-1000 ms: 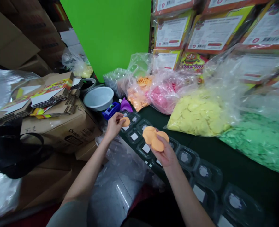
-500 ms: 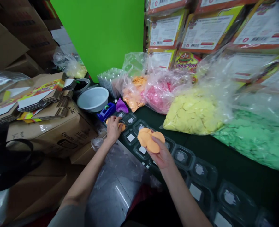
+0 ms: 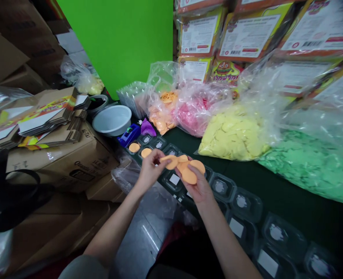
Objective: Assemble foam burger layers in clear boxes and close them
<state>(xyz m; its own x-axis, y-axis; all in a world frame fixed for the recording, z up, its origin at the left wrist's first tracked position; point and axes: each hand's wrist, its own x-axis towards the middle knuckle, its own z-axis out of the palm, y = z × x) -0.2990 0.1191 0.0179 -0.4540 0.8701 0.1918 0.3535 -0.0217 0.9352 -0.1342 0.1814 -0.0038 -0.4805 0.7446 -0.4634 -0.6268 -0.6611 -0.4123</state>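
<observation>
We note right hand (image 3: 199,186) gripping fan of orange discs (image 3: 189,170) above row of trays (image 3: 229,197). Left hand (image 3: 151,170) pinching one disc (image 3: 170,161) at fan's edge. Two trays beyond fan hold discs (image 3: 134,147).

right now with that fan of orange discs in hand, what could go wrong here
The right hand holds the orange discs in a loose fan while the left hand pinches one off; the rest could slip onto the dark table. Two trays already hold a disc, and the small clear trays sit close, so one could be skipped or doubled.
</observation>
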